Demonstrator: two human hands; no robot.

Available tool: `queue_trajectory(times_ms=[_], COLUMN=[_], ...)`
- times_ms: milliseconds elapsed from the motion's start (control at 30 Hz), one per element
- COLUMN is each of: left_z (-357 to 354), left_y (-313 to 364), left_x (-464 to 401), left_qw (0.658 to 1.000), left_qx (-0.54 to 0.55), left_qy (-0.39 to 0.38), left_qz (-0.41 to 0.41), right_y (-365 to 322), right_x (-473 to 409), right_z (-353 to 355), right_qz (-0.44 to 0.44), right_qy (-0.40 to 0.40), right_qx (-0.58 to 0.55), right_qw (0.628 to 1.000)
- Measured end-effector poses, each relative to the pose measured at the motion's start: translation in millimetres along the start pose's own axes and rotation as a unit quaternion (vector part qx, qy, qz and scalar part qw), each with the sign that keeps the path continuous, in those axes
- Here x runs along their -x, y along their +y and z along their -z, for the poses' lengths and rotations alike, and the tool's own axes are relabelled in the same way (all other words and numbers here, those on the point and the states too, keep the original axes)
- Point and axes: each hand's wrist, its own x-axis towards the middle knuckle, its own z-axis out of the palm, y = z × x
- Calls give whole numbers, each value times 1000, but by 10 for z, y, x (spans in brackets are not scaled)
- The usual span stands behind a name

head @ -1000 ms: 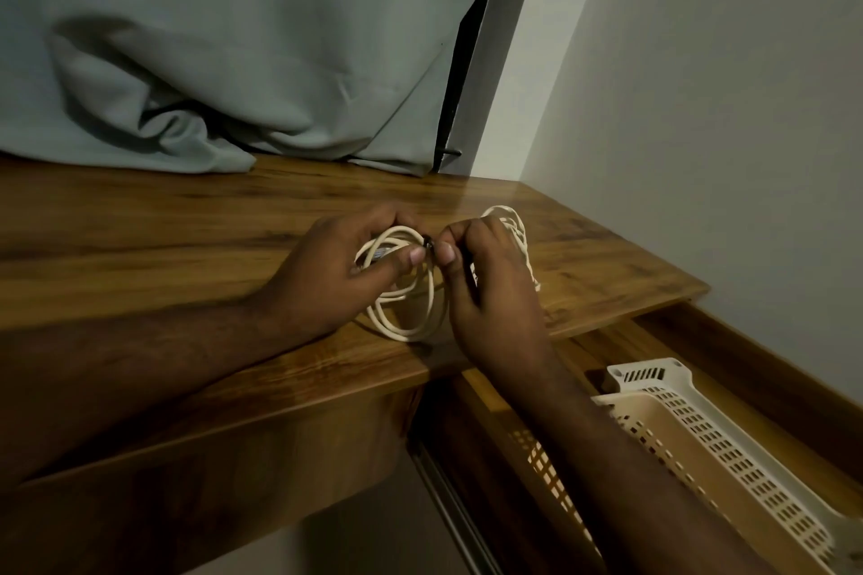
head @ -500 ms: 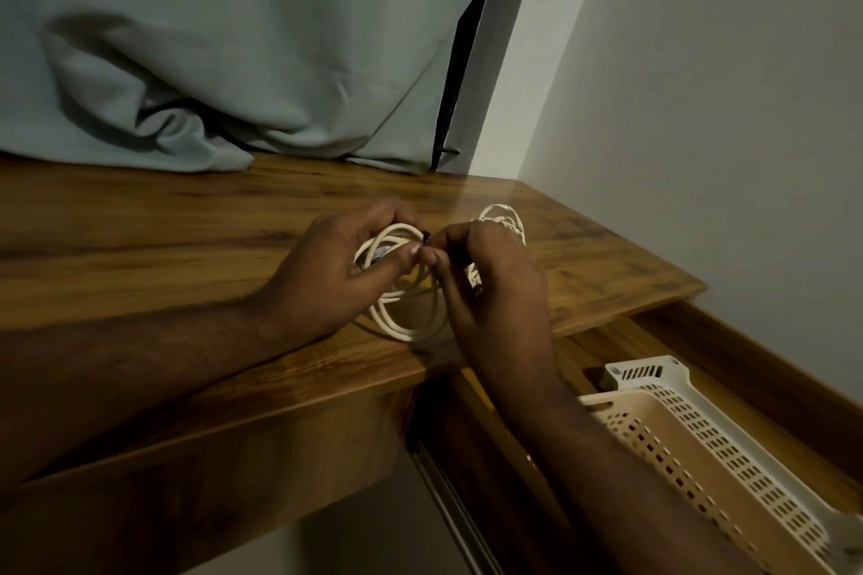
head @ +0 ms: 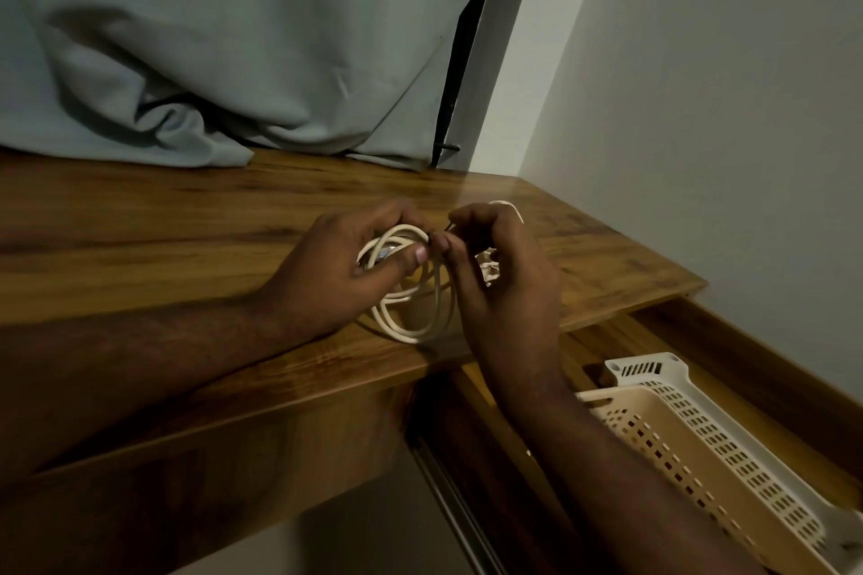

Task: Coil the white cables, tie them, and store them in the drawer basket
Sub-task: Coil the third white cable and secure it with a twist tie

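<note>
The head camera is showing the left hand [head: 327,280] gripping a coiled white cable [head: 411,294] at the centre of the frame, on the brown wooden desktop [head: 163,224], thumb pressing on the loops. The right hand [head: 499,275] is pinching a thin dark tie [head: 449,226] at the coil's top. A cream perforated plastic basket [head: 700,439] is sitting in the open wooden drawer [head: 770,369] at lower right.

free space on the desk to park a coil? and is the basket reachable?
Bare wooden desktop lies between the curtain and the left hand. Another strip runs from the right hand to the desk's right edge. Crowded: the middle, where both hands work the white cable coil. The basket in the open drawer looks open-topped; the right forearm crosses it.
</note>
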Motion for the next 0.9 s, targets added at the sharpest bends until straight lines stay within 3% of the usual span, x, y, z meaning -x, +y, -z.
queue_trajectory(times_ms=[233,433,900], left_z=[-3,-7,2], left_y=[-45,-42,-52], left_x=[4,11,0], left_qw=[1000,999,999], left_qx=[-15,-32,-32], left_qy=[0,3,5], left_qz=[-10,-16,-10], right_y=[29,-14,2], right_x=[0,3,22], right_z=[4,37,66], right_qz=[17,92,137], right_qy=[-7,-13,-7], right_qx=[37,193,252], right_qw=[999,977,958])
